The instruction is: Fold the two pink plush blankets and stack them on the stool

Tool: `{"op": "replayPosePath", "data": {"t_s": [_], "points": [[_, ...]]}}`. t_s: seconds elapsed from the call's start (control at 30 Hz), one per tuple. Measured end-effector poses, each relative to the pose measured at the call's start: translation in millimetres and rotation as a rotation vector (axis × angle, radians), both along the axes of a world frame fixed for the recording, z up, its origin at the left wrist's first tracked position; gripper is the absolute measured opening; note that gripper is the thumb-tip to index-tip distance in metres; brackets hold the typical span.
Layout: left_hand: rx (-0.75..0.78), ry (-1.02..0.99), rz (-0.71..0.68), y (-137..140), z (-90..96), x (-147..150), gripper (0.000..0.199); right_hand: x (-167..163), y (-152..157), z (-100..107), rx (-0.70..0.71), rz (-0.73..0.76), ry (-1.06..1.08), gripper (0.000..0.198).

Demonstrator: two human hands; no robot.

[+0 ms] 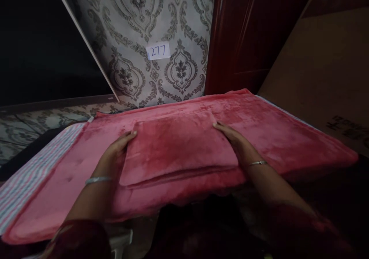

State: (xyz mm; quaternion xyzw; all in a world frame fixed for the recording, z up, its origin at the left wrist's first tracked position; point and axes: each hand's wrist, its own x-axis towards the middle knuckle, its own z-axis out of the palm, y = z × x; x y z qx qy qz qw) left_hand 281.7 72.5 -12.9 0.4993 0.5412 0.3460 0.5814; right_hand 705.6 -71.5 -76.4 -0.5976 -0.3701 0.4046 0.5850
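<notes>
A folded pink plush cloth (178, 147) lies flat near the middle of a larger pink plush blanket (276, 136), its layered front edge facing me. At its left side, my left hand (122, 141) grips the cloth, thumb on top near the far corner and the other fingers mostly hidden. My right hand (230, 136) holds the opposite side the same way, its thumb at the far right corner. A bracelet circles each wrist.
Striped fabric (43, 166) shows under the blanket at the left. Behind stands a patterned wall (127, 39) with a paper label (158, 50) reading 277. A dark screen (49, 43) is at the left, a dark red door (245, 32) and a large cardboard box (325, 66) at the right.
</notes>
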Motion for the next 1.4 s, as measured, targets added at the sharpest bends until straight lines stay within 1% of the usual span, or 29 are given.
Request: {"op": "replayPosePath", "data": {"t_s": [0.03, 0.1, 0.17, 0.2, 0.27, 0.33, 0.4, 0.47, 0.5, 0.57, 0.67, 0.73, 0.8, 0.9, 0.97, 1.07, 1.13, 1.2, 1.23, 1.3, 1.4], "points": [[-0.012, -0.023, -0.030, -11.3, -2.9, -6.5, 0.075, -1.4, -13.8, -1.6, -0.019, 0.008, 0.029, 0.054], [0.000, -0.009, -0.021, -31.6, -10.3, -16.4, 0.100, -6.0, -35.6, -2.2, -0.040, 0.006, 0.034, 0.070], [0.065, 0.060, -0.004, -45.4, -17.0, -20.8, 0.116, -11.8, -46.3, 0.4, -0.016, 0.029, 0.004, 0.081], [0.132, 0.098, -0.018, -49.1, -19.1, -20.8, 0.120, -14.3, -47.4, 2.9, 0.001, 0.053, -0.012, 0.086], [0.307, 0.173, -0.069, -50.2, -19.1, -17.8, 0.124, -16.6, -43.7, 9.7, 0.026, 0.090, -0.048, 0.093], [0.449, 0.237, -0.109, -45.4, -13.2, -13.8, 0.124, -14.3, -37.1, 18.2, 0.035, 0.086, -0.103, 0.099], [0.530, 0.280, -0.105, -39.6, -4.1, -12.1, 0.120, -8.3, -33.7, 25.8, 0.066, 0.059, -0.189, 0.101], [0.568, 0.311, -0.079, -38.1, 3.1, -13.5, 0.116, -1.9, -37.0, 29.3, 0.105, 0.027, -0.262, 0.099], [0.570, 0.326, -0.070, -39.7, 4.4, -14.8, 0.116, 0.2, -41.1, 28.5, 0.114, 0.016, -0.280, 0.098], [0.525, 0.348, -0.073, -47.8, 2.0, -16.9, 0.115, 0.8, -52.8, 21.9, 0.080, 0.012, -0.280, 0.095], [0.347, 0.320, -0.122, -66.1, -8.7, -17.4, 0.109, -6.1, -71.1, 6.5, -0.030, 0.023, -0.203, 0.088], [0.222, 0.244, -0.120, -77.4, -13.5, -17.2, 0.106, -11.7, -79.1, -0.5, -0.059, 0.034, -0.126, 0.086], [0.131, 0.141, -0.103, -85.3, -13.5, -17.7, 0.106, -14.7, -82.3, -2.3, -0.065, 0.046, -0.054, 0.088], [0.066, 0.032, -0.083, -90.4, -8.3, -18.1, 0.103, -14.2, -79.1, 0.0, -0.076, 0.043, 0.025, 0.088], [0.077, 0.027, -0.083, -90.0, -6.7, -17.1, 0.103, -12.9, -73.7, 0.6, -0.068, 0.037, 0.046, 0.089], [0.131, 0.053, -0.115, -84.7, -11.5, -15.4, 0.107, -13.5, -64.7, -1.9, -0.026, 0.068, 0.043, 0.095], [0.166, 0.074, -0.103, -78.7, -16.6, -16.1, 0.116, -15.2, -59.6, -2.1, 0.031, 0.098, 0.031, 0.100], [0.220, 0.110, -0.081, -72.1, -17.7, -18.3, 0.124, -15.7, -55.3, 3.2, 0.107, 0.103, -0.018, 0.100], [0.257, 0.135, -0.074, -69.2, -15.2, -19.4, 0.126, -15.0, -53.4, 8.8, 0.145, 0.095, -0.061, 0.099], [0.345, 0.179, -0.061, -65.7, -3.0, -20.1, 0.120, -10.5, -50.1, 26.0, 0.208, 0.082, -0.161, 0.092], [0.481, 0.186, -0.018, -69.4, 28.1, -14.9, 0.107, 3.4, -47.0, 59.9, 0.277, 0.094, -0.278, 0.082]]}}
